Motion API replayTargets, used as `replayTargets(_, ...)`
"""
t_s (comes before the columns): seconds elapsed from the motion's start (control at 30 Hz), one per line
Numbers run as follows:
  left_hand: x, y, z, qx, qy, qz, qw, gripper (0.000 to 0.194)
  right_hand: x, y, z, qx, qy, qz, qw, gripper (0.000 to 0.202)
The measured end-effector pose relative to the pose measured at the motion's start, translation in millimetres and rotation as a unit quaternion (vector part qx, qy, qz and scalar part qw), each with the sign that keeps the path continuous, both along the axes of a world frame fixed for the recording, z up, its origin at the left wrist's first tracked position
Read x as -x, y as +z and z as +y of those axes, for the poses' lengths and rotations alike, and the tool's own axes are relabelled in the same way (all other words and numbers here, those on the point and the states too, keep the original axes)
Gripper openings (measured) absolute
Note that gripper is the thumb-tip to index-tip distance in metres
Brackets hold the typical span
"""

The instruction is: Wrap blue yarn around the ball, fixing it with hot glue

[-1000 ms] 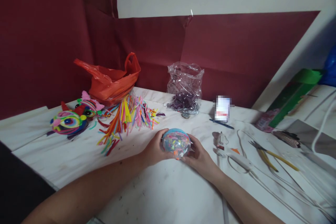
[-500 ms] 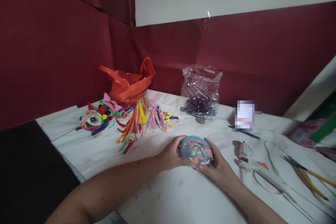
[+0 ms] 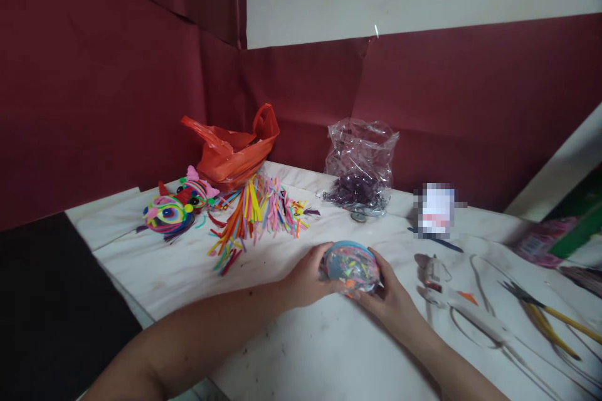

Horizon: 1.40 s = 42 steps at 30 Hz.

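Note:
Between my two hands is a round clear container (image 3: 352, 269) with a blue rim and small colourful bits inside. My left hand (image 3: 313, 277) wraps its left side and my right hand (image 3: 386, 291) grips its right side, with the thumbs close together at the front. An orange bit shows near the thumbs; whether it is inside or outside I cannot tell. Beyond the hands, to the left, lies a spread of colourful pipe-cleaner strips (image 3: 254, 207). Two decorated figures (image 3: 169, 214) of bright coils sit at the far left.
A red plastic bag (image 3: 237, 153) and a clear bag with dark purple strands (image 3: 360, 185) stand at the back of the marble-patterned table (image 3: 291, 357). To the right lie a glue gun (image 3: 475, 319) with its cord and yellow-handled pliers (image 3: 540, 316). A blurred white item (image 3: 436, 210) stands behind them.
The view has shifted very slightly. The round container is tipped a little more toward me, and both hands keep their hold on it.

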State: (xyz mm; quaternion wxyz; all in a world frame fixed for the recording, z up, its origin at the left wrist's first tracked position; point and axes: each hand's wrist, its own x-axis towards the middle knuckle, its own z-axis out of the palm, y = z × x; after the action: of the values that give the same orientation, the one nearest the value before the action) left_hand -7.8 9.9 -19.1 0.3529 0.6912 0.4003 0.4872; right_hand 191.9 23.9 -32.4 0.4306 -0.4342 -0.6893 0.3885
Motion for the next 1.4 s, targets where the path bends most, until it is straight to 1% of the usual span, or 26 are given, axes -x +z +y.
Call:
replayTargets(0.17,-0.8,-1.1,0.5,0.0,0.002,-0.009,1.0,0.071,1.6,0.7,0.0,0.005,0.003,0.009,1.0,0.095)
replayTargets(0.27,-0.4,-6.0,2.5,-0.002,-0.007,0.005,1.0,0.08,1.7,1.6,0.5,-0.005,0.002,0.015,1.0,0.094)
replayTargets(0.4,0.5,-11.3,4.9,-0.041,0.038,0.046,0.997,0.095,4.2,3.4,-0.7,-0.002,0.008,0.018,1.0,0.094)
replayTargets(0.5,1.6,-9.8,5.6,-0.074,0.045,0.094,0.992,0.104,7.0,4.0,-2.6,0.002,0.025,0.026,0.999,0.095)
replayTargets(0.63,2.6,-5.8,5.7,-0.09,0.021,0.126,0.988,0.102,7.8,2.6,-3.4,0.017,0.051,0.031,0.998,0.094)
replayTargets(0.73,2.2,-5.6,5.3,-0.097,0.022,0.115,0.988,0.101,8.0,2.0,-3.8,0.023,0.054,0.047,0.997,0.093)
replayTargets(0.83,1.4,-7.3,5.8,-0.079,0.029,0.106,0.991,0.102,9.9,4.7,-5.3,0.027,0.046,0.072,0.996,0.096)
replayTargets(0.97,1.5,-9.9,9.7,-0.058,0.029,0.084,0.994,0.098,11.9,11.3,-5.9,0.04,0.055,0.078,0.995,0.1)
replayTargets(1.07,2.5,-11.1,12.9,-0.033,0.03,0.055,0.997,0.098,10.7,13.7,-5.0,0.051,0.059,0.078,0.994,0.103)
replayTargets(1.17,3.0,-11.5,14.4,-0.016,0.029,0.038,0.999,0.099,7.8,13.2,-4.3,0.047,0.059,0.069,0.995,0.1)
replayTargets(1.27,2.0,-11.2,14.4,-0.018,0.031,0.029,0.999,0.097,5.5,10.6,-4.5,0.023,0.03,0.034,0.999,0.091)
replayTargets(1.4,0.7,-9.5,14.1,-0.006,0.046,0.012,0.999,0.096,3.2,5.9,-2.5,-0.02,-0.027,-0.024,0.999,0.081)
